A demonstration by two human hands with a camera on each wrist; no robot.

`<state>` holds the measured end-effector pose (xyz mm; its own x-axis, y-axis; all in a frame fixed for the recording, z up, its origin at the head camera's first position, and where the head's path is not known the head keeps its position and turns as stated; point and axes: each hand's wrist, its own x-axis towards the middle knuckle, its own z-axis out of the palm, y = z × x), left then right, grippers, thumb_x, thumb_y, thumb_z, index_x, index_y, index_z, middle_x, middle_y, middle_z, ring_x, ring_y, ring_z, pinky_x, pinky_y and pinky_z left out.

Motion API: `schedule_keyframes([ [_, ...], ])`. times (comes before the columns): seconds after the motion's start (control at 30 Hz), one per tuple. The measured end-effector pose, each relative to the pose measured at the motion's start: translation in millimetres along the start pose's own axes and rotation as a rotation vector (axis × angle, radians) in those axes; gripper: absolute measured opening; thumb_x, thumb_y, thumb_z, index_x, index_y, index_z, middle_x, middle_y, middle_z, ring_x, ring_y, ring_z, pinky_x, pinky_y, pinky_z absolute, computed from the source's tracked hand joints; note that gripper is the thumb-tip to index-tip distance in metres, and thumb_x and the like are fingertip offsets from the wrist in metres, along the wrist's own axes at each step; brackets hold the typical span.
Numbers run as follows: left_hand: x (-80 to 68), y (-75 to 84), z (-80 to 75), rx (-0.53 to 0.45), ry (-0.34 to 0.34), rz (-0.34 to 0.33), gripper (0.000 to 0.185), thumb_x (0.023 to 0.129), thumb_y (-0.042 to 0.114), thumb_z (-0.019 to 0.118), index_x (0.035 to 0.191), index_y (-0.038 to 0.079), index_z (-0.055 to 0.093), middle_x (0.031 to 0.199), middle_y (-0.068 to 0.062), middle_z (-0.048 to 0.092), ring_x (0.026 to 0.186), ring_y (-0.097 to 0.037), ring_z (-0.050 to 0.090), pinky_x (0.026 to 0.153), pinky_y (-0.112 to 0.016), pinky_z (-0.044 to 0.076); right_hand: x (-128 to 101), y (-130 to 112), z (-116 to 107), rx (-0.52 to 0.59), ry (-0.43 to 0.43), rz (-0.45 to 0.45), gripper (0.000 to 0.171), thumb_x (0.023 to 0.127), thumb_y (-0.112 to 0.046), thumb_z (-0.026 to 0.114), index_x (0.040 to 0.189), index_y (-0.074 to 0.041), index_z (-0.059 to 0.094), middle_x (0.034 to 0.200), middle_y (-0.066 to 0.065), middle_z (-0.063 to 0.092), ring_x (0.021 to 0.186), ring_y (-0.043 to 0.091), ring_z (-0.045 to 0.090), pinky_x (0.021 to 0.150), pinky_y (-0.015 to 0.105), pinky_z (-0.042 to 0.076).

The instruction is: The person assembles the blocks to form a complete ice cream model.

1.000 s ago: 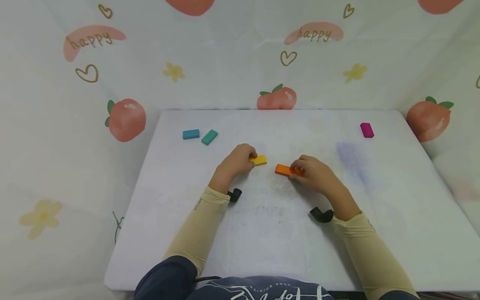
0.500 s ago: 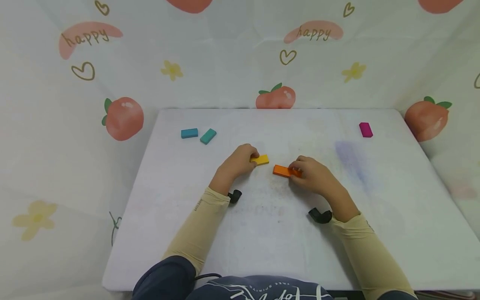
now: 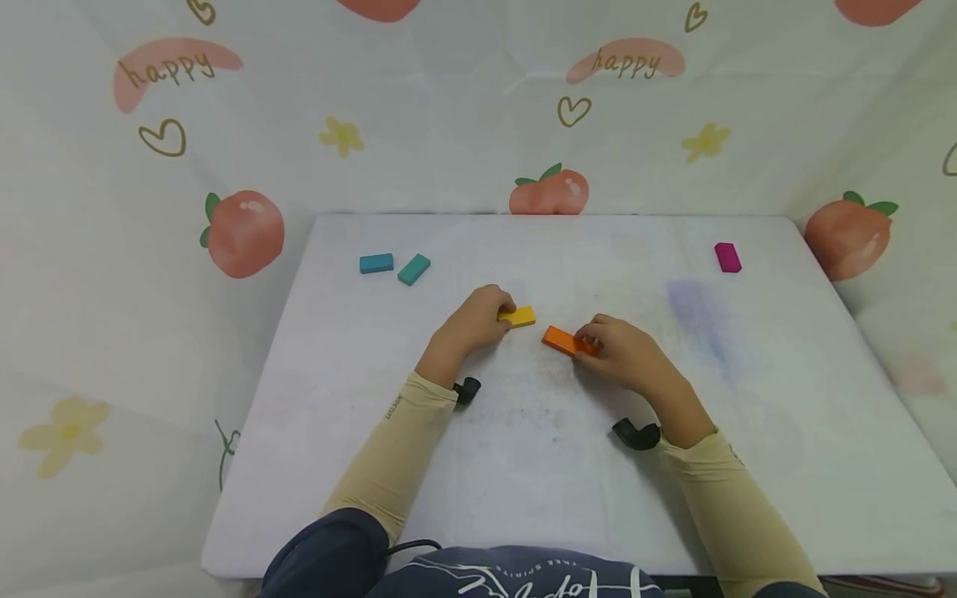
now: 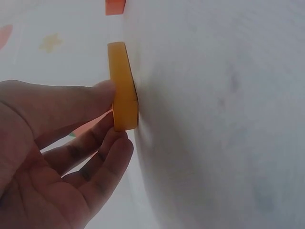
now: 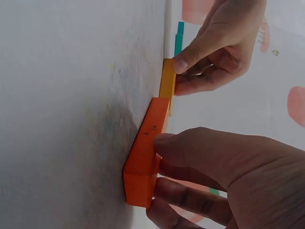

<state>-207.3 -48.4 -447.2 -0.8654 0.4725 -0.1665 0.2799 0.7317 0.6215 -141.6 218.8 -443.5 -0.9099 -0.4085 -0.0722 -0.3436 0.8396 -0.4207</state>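
The head view is moderately bright and evenly lit, the light soft and diffuse; faint, blurry-edged shadows lie on the desk (image 3: 538, 482) by the hands (image 3: 473, 320); the left wrist view looks hazy, its backdrop (image 4: 81, 59) pale and out of focus, with a broad soft shadow beside the yellow block (image 4: 123, 88); the right wrist view is dimmer and greyer, though the orange block (image 5: 143, 152) keeps fairly crisp edges.

Yellow block (image 3: 522, 316), oblong, one end pinched by your left hand (image 3: 475, 321), nearly crosswise on the bench (image 3: 523, 482), orange block (image 3: 559, 340), dark marks on one side, pinched by your right hand (image 3: 624, 350), free end angled away from you, just short of the yellow.
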Motion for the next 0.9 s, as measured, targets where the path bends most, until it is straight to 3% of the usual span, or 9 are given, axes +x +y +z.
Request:
schedule_keyframes([
  [0.57,-0.2,0.9,0.0,0.017,0.006,-0.008,0.03,0.103,0.009,0.068,0.131,0.0,0.07,0.127,-0.012,0.065,0.119,-0.025,0.061,0.111,-0.039,0.053,-9,-14,10,-0.02,0.079,0.068,0.029,0.095,-0.026,0.08,0.116,-0.005,0.077,0.105,0.008,0.072,0.084,0.021,0.067,0.074,0.041,0.059],
  [0.9,-0.7,1.7,0.2,0.014,0.003,-0.007,0.03,0.103,0.009,0.068,0.133,0.0,0.07,0.127,-0.012,0.064,0.12,-0.025,0.061,0.112,-0.039,0.052,-12,-19,13,0.024,0.1,0.059,0.027,0.094,-0.026,0.082,0.11,-0.004,0.077,0.102,0.009,0.07,0.082,0.022,0.066,0.072,0.041,0.059],
])
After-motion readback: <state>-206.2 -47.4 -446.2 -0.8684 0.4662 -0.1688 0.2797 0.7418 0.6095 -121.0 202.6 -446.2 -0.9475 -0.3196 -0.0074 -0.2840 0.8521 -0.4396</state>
